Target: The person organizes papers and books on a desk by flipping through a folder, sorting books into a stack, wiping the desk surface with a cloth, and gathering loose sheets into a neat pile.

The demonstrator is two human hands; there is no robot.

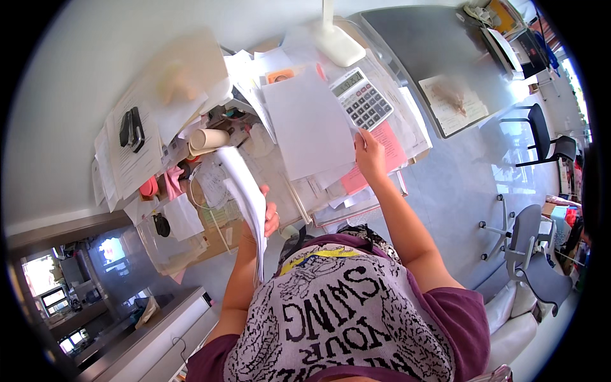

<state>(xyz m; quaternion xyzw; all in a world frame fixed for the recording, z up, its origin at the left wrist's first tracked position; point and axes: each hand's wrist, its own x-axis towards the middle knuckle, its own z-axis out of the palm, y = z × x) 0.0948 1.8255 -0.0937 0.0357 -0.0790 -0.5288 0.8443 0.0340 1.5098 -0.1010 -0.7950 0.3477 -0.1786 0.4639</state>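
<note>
My left hand (268,217) grips a thick stack of white papers (246,196), held on edge above the desk with its sheets bending. With my right hand (368,150) I pinch the lower right corner of a blank white sheet (308,122). That sheet lies over other papers in front of me. A white desktop calculator (365,100) with a lit or marked display rests just beyond my right hand. Beneath my right wrist is a pink printed sheet (386,148), partly covered by the hand and the white sheet.
A white lamp base (340,45) stands at the back. Black staplers (132,129) lie on papers at the left, near a paper roll (209,139) and a white cable (192,184). On a grey table (405,43) at the right is an open notebook (453,102). An office chair (522,243) stands behind.
</note>
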